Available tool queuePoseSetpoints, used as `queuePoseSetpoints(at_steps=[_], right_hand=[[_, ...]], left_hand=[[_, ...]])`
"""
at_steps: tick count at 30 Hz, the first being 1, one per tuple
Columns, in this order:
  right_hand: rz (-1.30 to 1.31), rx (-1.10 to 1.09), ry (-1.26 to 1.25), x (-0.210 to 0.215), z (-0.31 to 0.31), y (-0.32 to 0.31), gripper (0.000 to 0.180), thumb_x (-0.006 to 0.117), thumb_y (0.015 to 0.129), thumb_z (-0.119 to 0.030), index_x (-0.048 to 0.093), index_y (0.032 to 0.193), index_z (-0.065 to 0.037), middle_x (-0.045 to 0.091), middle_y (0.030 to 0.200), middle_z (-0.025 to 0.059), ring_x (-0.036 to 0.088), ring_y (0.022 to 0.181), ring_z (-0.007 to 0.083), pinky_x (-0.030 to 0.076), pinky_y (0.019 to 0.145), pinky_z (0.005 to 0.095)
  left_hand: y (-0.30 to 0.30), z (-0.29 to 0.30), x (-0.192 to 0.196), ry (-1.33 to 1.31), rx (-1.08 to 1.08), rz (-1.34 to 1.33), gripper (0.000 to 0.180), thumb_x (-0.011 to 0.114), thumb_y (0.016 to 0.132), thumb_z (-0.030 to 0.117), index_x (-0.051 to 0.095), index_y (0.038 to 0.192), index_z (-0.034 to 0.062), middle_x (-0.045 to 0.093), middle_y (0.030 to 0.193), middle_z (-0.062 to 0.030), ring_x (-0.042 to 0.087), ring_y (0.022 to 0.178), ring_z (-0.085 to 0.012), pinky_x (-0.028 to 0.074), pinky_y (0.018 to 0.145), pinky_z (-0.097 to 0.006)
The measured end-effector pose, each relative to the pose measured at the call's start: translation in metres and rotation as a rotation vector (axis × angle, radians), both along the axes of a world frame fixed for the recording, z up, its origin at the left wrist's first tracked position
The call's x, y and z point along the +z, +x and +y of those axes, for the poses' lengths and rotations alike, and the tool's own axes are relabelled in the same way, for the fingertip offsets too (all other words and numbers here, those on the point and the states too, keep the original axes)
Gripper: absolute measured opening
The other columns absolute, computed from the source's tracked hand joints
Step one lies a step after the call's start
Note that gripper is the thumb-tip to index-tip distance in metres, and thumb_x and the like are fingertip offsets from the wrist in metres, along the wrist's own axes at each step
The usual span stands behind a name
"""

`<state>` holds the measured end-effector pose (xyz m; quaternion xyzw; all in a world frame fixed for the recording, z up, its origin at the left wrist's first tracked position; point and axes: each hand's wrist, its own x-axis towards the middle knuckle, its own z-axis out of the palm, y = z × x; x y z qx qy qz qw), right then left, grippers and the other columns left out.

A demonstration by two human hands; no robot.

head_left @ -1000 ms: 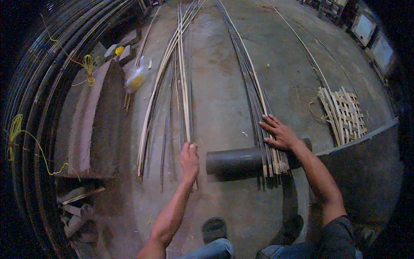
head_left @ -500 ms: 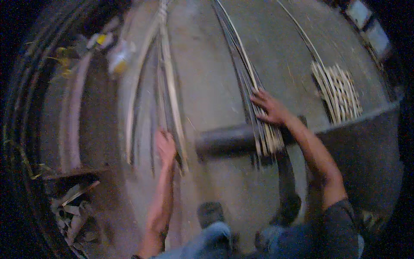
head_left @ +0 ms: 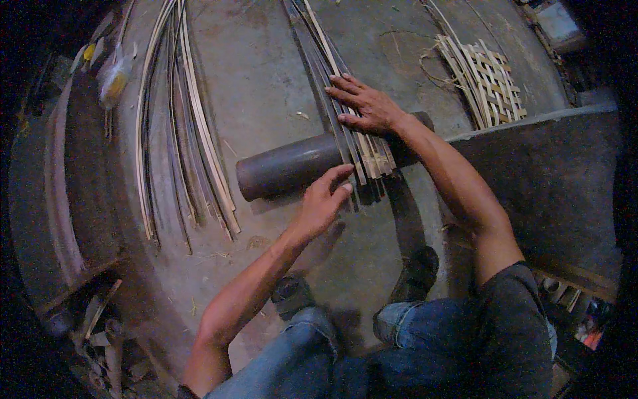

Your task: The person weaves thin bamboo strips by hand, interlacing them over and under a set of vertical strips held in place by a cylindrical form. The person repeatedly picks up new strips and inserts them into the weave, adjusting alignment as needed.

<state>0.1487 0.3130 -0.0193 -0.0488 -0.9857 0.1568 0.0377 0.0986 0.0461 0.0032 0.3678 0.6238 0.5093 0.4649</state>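
Across the dark cylinder (head_left: 286, 165) on the concrete floor (head_left: 246, 73) lies a bundle of thin strips (head_left: 379, 165). Just beyond the cylinder, the right hand (head_left: 372, 110) rests flat on them, fingers spread. At its near side, the left hand (head_left: 320, 205) keeps thumb and finger slightly apart, beside the strip ends. Left of the cylinder lie other strips (head_left: 140, 153); beyond its right end, a woven piece (head_left: 495, 86).

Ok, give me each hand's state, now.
Left hand: fingers partly curled at the near ends of the bamboo-like strips; whether it grips one cannot be told.
Right hand: open, palm down over the same strips.
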Motion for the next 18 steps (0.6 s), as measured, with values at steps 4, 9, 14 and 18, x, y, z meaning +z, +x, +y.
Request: queuePoseSetpoints(at_steps=[4,9,14,18], right_hand=[[-0.028,-0.012,0.037,-0.002,0.006,0.003,0.069,0.05,0.089,-0.053,0.032,0.147,-0.02,0.024,0.156,0.009,0.022,0.142,0.0358,0.03,0.112,0.0481],[-0.019,0.021,0.051,-0.003,0.003,-0.002,0.073,0.051,0.088,-0.051,0.031,0.148,-0.015,0.023,0.156,0.0118,0.021,0.143,0.0364,0.028,0.113,0.0469],[-0.064,-0.006,0.026,0.003,0.001,0.0,0.072,0.051,0.088,-0.051,0.031,0.148,-0.015,0.023,0.156,0.0123,0.021,0.142,0.0367,0.028,0.113,0.0467],[-0.084,-0.012,0.063,0.017,-0.004,0.0,0.07,0.056,0.089,-0.042,0.032,0.147,-0.011,0.023,0.156,0.0124,0.021,0.143,0.0357,0.027,0.114,0.0428]], left_hand=[[0.001,0.006,-0.002,-0.092,0.22,-0.468,0.039,0.053,0.093,0.017,0.047,0.129,0.0026,0.059,0.106,-0.0078,0.059,0.096,-0.0197,0.049,0.077,-0.031],[-0.073,-0.016,0.015,0.005,0.321,-0.966,0.033,0.043,0.098,0.022,0.05,0.124,0.0039,0.052,0.091,-0.0007,0.052,0.076,-0.0111,0.046,0.066,-0.026],[-0.082,-0.026,0.037,-0.137,0.297,-0.586,0.034,0.049,0.097,0.026,0.054,0.122,0.0035,0.056,0.093,0.0002,0.057,0.08,-0.0122,0.049,0.07,-0.027],[-0.063,-0.033,-0.003,-0.172,0.102,-0.107,0.032,0.052,0.096,0.022,0.056,0.12,0.0011,0.066,0.091,-0.0079,0.067,0.084,-0.0189,0.053,0.076,-0.033]])
